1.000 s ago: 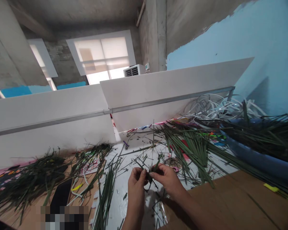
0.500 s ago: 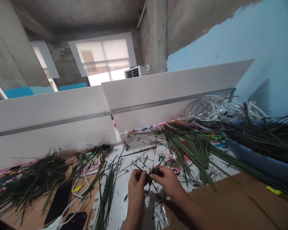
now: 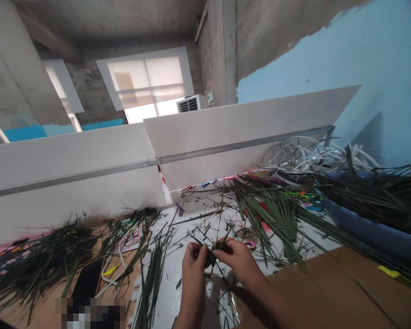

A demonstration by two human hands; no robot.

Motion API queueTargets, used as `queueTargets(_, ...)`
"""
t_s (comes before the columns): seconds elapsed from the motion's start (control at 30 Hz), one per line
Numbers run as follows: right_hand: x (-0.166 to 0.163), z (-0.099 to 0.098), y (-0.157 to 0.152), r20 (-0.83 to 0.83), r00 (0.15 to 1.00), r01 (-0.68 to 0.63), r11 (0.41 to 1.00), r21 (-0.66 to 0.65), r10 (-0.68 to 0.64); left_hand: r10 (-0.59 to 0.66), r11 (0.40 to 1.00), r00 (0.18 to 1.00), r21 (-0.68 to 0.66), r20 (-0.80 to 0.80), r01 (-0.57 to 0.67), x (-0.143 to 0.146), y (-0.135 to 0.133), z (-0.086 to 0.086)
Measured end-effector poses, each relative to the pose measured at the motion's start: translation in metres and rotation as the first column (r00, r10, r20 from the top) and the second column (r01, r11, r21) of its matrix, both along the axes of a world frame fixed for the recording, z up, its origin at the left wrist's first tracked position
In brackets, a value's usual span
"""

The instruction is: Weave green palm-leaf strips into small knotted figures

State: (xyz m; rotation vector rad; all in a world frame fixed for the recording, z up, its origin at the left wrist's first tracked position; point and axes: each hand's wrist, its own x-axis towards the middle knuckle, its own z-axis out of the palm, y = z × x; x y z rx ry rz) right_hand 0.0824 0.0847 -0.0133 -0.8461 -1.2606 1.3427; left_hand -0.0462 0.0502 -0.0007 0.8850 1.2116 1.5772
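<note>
My left hand (image 3: 193, 260) and my right hand (image 3: 235, 257) meet low in the middle of the head view. Both pinch a small knot of dark green leaf strips (image 3: 212, 252), whose loose ends stick out up and down between the fingers. The hands hover just above a white table top (image 3: 195, 214) strewn with short green offcuts. A fan of long green leaf strips (image 3: 270, 210) lies just right of my right hand.
A heap of green strips (image 3: 48, 256) covers the left of the bench, with a dark phone (image 3: 87, 281) and white cable beside it. A blue tub (image 3: 370, 224) with more leaves and white bands (image 3: 311, 153) stand at the right. White partition boards (image 3: 226, 132) close the back. Brown cardboard (image 3: 329, 292) lies at lower right.
The hands stay together on the knot of strips, with only small finger shifts. The view has moved slightly.
</note>
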Motion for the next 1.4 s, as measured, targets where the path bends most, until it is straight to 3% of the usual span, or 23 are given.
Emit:
queueTargets(0.27, 0.007, 0.010, 0.000, -0.046, 0.998, 0.031, 0.999, -0.010, -0.032, -0.061, 0.998, 0.998, -0.008, 0.010, 0.061, -0.002, 0.000, 0.001)
queueTargets(0.47, 0.009, 0.011, 0.000, -0.098, 0.994, 0.028, 0.994, -0.107, -0.038, -0.131, 0.991, 0.988, -0.020, 0.076, 0.133, -0.005, -0.001, 0.006)
queueTargets(0.77, 0.007, 0.015, -0.001, -0.108, 0.993, 0.037, 0.990, -0.134, -0.052, -0.128, 0.992, 0.990, 0.019, 0.063, 0.127, -0.005, -0.002, 0.008)
queueTargets(1.03, 0.004, 0.009, 0.001, -0.050, 0.996, 0.068, 0.993, -0.094, -0.073, -0.118, 0.993, 0.993, 0.030, 0.005, 0.117, 0.000, -0.002, 0.005)
queueTargets(1.23, 0.000, 0.009, -0.003, -0.037, 0.999, 0.006, 0.997, -0.079, -0.009, -0.119, 0.990, 0.988, 0.058, -0.096, 0.125, 0.005, -0.003, 0.009)
queueTargets(1.4, 0.004, 0.010, -0.002, -0.003, 1.000, 0.023, 0.999, -0.026, -0.023, -0.124, 0.991, 0.989, 0.050, -0.080, 0.128, 0.001, 0.002, 0.001)
